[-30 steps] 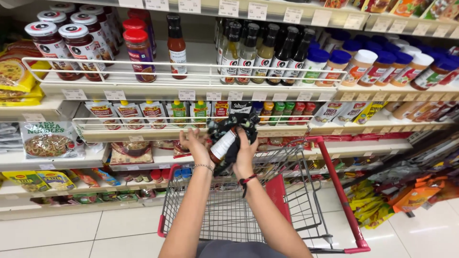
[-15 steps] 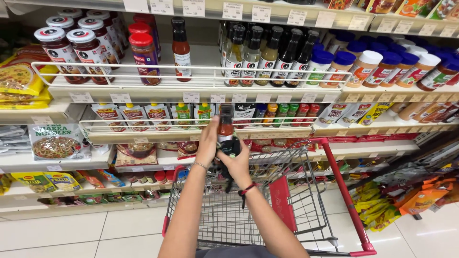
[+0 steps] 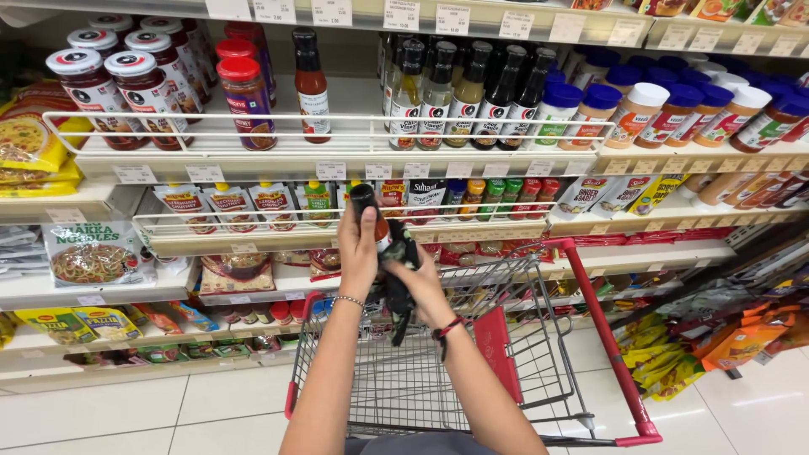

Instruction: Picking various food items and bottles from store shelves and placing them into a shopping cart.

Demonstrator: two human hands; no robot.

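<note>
White store shelves [image 3: 278, 156], pale tiled floor [image 3: 126, 413]

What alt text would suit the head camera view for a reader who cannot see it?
Left hand holds a black-capped red sauce bottle upright while the right hand grips a black cloth against it, above a red-framed wire shopping cart facing shelves of jars and sauces.

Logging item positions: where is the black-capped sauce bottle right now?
In the head view, the black-capped sauce bottle is centre frame, upright in the left hand, above the red-framed wire shopping cart.
</note>
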